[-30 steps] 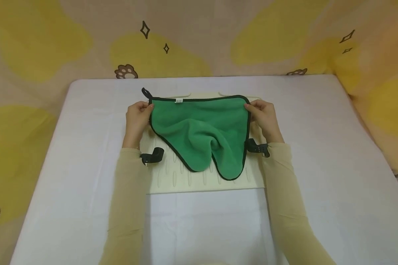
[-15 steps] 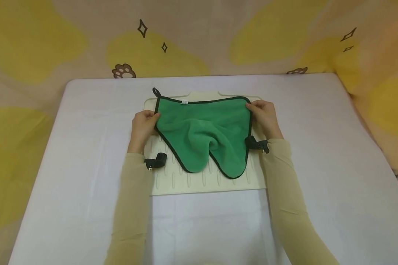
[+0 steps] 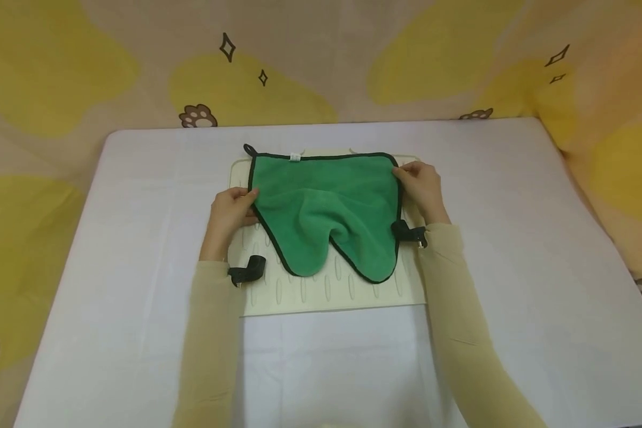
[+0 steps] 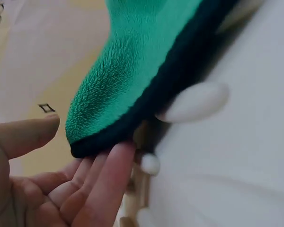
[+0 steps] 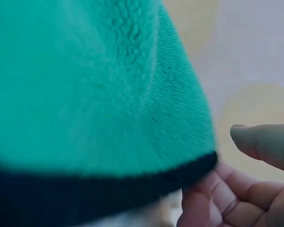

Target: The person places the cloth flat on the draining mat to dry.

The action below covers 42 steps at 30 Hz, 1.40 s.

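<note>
A green plush towel (image 3: 321, 184) with black trim, a hanging loop and a small white tag is spread over a cream ridged mat (image 3: 299, 303). Its near part falls in a rumpled fold with two rounded corners. At the towel's left edge is my left hand (image 3: 232, 208); in the left wrist view its fingers (image 4: 106, 184) lie under the trim, the thumb a little apart above. My right hand (image 3: 421, 185) is at the far right corner. There the right wrist view shows bent fingers (image 5: 206, 198) beneath the trim and the thumb clear of the cloth.
The mat lies on a white-covered table (image 3: 331, 362). Behind it rises a yellow-and-beige cloth backdrop (image 3: 310, 59) with paw and star prints. Black wrist cameras (image 3: 248, 270) project inward from both sleeves, close over the mat.
My left hand moves inward with the towel's left edge, then down along that edge, away from the loop corner. My right hand stays nearly in place. The towel's top edge straightens.
</note>
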Each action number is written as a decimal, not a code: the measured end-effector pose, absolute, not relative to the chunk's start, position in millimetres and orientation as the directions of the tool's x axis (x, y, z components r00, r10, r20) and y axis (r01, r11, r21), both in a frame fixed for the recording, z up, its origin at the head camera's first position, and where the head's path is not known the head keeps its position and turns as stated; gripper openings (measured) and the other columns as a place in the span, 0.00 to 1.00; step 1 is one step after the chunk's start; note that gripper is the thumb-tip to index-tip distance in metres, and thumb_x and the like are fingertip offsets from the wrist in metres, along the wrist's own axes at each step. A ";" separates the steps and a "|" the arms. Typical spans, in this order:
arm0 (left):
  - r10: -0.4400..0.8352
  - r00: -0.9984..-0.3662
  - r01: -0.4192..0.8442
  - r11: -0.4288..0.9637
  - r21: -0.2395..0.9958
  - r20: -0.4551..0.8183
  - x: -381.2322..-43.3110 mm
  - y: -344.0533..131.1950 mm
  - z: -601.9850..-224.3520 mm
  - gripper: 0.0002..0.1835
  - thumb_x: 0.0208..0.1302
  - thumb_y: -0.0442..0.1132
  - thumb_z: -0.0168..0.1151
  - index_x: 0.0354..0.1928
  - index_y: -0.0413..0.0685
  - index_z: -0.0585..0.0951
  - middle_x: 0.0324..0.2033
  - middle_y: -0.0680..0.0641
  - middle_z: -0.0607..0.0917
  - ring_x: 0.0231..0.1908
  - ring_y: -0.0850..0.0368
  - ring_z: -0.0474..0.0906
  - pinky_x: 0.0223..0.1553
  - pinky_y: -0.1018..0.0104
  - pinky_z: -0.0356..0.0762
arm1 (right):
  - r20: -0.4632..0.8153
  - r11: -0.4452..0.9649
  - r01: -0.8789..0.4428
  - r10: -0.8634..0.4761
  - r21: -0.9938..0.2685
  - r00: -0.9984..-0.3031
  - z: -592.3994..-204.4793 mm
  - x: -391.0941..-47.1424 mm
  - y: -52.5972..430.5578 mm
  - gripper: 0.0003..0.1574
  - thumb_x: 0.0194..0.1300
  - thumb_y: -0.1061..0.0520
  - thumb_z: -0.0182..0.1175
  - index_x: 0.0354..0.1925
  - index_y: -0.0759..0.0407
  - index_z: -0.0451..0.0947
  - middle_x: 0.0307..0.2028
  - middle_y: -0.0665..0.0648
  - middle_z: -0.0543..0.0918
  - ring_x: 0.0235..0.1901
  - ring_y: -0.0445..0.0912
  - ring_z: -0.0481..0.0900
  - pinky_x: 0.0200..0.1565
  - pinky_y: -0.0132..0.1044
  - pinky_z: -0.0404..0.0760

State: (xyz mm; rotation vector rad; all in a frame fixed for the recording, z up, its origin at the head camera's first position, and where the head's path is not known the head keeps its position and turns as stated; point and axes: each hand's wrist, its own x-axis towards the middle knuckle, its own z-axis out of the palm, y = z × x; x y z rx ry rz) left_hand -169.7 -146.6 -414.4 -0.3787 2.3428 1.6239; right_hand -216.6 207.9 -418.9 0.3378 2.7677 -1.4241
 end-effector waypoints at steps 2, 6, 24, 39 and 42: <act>-0.020 -0.930 -0.352 0.336 0.874 -0.367 -160.7 -146.1 -413.7 0.22 0.71 0.46 0.52 0.54 0.31 0.73 0.34 0.40 0.80 0.23 0.64 0.80 0.32 0.70 0.81 | -0.110 0.582 0.199 0.184 -0.789 -0.977 -417.5 -206.4 211.1 0.25 0.66 0.46 0.56 0.46 0.68 0.79 0.35 0.59 0.82 0.37 0.47 0.75 0.42 0.36 0.71; 0.091 -0.908 -0.369 0.293 0.882 -0.410 -141.5 -143.4 -418.1 0.17 0.70 0.42 0.53 0.42 0.29 0.74 0.29 0.43 0.81 0.25 0.62 0.81 0.32 0.70 0.81 | -0.178 0.596 0.210 0.113 -0.775 -0.978 -416.6 -180.7 217.6 0.26 0.67 0.45 0.56 0.43 0.68 0.79 0.26 0.55 0.81 0.27 0.43 0.77 0.39 0.34 0.73; 0.178 -0.900 -0.355 0.233 0.906 -0.398 -101.6 -133.5 -436.2 0.09 0.63 0.32 0.60 0.37 0.30 0.74 0.25 0.48 0.84 0.24 0.61 0.81 0.32 0.70 0.81 | -0.425 0.424 0.263 -0.352 -0.867 -0.834 -421.5 -114.1 227.5 0.17 0.62 0.55 0.64 0.28 0.69 0.73 0.20 0.56 0.79 0.24 0.46 0.80 0.33 0.36 0.81; 0.156 -0.910 -0.363 0.145 0.920 -0.384 -106.9 -142.3 -436.4 0.07 0.65 0.32 0.57 0.37 0.33 0.72 0.34 0.47 0.85 0.28 0.62 0.80 0.34 0.71 0.80 | -0.307 0.232 0.230 -0.396 -0.945 -0.865 -431.9 -122.1 233.9 0.16 0.64 0.61 0.60 0.24 0.70 0.69 0.18 0.56 0.78 0.20 0.45 0.78 0.26 0.33 0.78; 0.151 -0.915 -0.357 0.124 0.926 -0.374 -102.0 -145.5 -435.9 0.08 0.65 0.34 0.58 0.38 0.33 0.72 0.30 0.51 0.84 0.29 0.62 0.80 0.35 0.69 0.80 | -0.260 0.197 0.194 -0.402 -0.961 -0.878 -433.8 -118.9 236.0 0.16 0.65 0.62 0.58 0.23 0.70 0.68 0.18 0.56 0.78 0.20 0.46 0.77 0.27 0.33 0.77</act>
